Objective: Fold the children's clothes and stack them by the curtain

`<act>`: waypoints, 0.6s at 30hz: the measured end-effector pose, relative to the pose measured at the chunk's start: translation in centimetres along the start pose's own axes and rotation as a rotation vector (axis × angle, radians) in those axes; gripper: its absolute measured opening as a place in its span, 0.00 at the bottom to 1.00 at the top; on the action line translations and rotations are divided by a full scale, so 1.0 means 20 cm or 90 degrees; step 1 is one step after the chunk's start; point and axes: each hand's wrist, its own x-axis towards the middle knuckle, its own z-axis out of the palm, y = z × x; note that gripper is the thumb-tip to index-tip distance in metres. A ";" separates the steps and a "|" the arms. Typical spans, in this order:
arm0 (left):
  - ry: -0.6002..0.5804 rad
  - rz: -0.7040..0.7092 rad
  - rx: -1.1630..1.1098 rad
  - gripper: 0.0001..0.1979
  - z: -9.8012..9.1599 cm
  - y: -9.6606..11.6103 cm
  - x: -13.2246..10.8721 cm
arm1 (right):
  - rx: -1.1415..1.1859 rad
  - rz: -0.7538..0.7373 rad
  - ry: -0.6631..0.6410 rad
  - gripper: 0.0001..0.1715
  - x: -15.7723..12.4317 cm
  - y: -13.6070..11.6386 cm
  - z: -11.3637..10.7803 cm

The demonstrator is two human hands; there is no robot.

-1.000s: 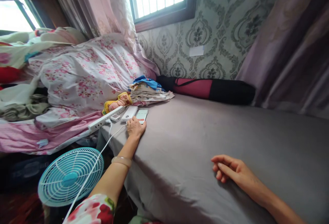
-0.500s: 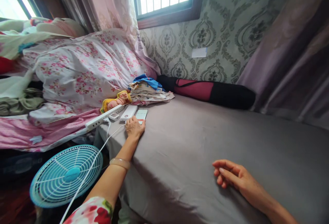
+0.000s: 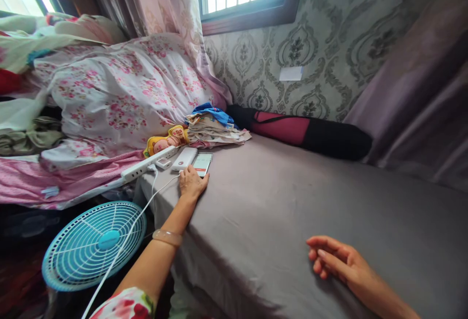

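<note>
My left hand (image 3: 192, 182) reaches to the near end of a white smartphone (image 3: 202, 165) with a lit screen, lying on the grey bed sheet. Its fingers are curled over the phone's lower left part, the thumb out at the right; the fingertips are partly hidden. Just beyond the knuckles sits a white box-like device (image 3: 185, 158). A white cable (image 3: 161, 191) runs up to the left side of this hand. My right hand (image 3: 338, 263) hovers low over the sheet at the right, fingers loosely bent and apart, holding nothing.
A white power strip (image 3: 146, 165) with a plugged-in charger (image 3: 163, 163) lies along the bed's left edge. Below stands a blue fan (image 3: 95, 246). Folded clothes (image 3: 215, 131), a yellow pouch (image 3: 167, 141) and a black-and-maroon long bag (image 3: 303, 131) lie at the back.
The view has shifted slightly. My left hand stays at the phone, its thumb spread a little farther right. My right hand sits slightly lower and farther right in view, still holding nothing.
</note>
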 end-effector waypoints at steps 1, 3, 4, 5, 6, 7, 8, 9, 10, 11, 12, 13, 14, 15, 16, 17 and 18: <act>-0.003 0.001 0.000 0.28 0.00 0.00 0.00 | -0.001 0.000 -0.002 0.24 0.00 0.00 0.00; -0.009 0.003 -0.003 0.27 0.00 -0.01 0.00 | -0.005 -0.001 -0.011 0.24 0.00 0.00 -0.01; -0.011 0.003 -0.006 0.26 0.00 -0.01 0.01 | -0.006 -0.002 -0.015 0.24 0.00 0.00 -0.01; -0.012 0.004 -0.010 0.25 0.01 -0.01 0.01 | -0.006 -0.003 -0.018 0.24 0.00 0.00 0.00; -0.012 0.005 -0.014 0.25 0.01 -0.02 0.01 | -0.004 -0.001 -0.020 0.24 0.00 0.00 0.00; -0.011 0.005 -0.016 0.25 0.02 -0.02 0.02 | -0.002 0.002 -0.021 0.24 0.00 0.00 0.00; -0.010 0.006 -0.017 0.25 0.02 -0.02 0.02 | 0.002 0.005 -0.017 0.24 0.00 0.00 0.00; -0.010 0.008 -0.016 0.25 0.03 -0.03 0.02 | 0.006 0.007 -0.009 0.24 0.00 0.00 0.00; -0.009 0.009 -0.015 0.25 0.03 -0.03 0.02 | 0.010 0.008 0.000 0.24 0.00 0.00 0.00; -0.009 0.012 -0.014 0.26 0.04 -0.03 0.02 | 0.014 0.010 0.004 0.24 0.00 0.00 0.00; -0.008 0.014 -0.013 0.26 0.04 -0.03 0.02 | 0.017 0.011 0.006 0.25 0.00 0.00 0.00; -0.008 0.017 -0.013 0.27 0.04 -0.04 0.02 | 0.019 0.014 0.005 0.25 0.00 0.01 0.00; -0.008 0.018 -0.012 0.28 0.04 -0.04 0.02 | 0.020 0.019 0.001 0.25 0.01 0.01 0.00; -0.007 0.019 -0.013 0.29 0.04 -0.04 0.02 | 0.023 0.024 0.000 0.26 0.01 0.01 -0.01; -0.006 0.020 -0.015 0.30 0.03 -0.04 0.03 | 0.027 0.031 0.001 0.26 0.01 0.02 -0.01; -0.004 0.023 -0.019 0.30 0.03 -0.03 0.04 | 0.034 0.039 0.006 0.27 0.01 0.02 -0.01; -0.003 0.025 -0.025 0.31 0.02 -0.03 0.06 | 0.045 0.047 0.017 0.27 0.01 0.03 -0.01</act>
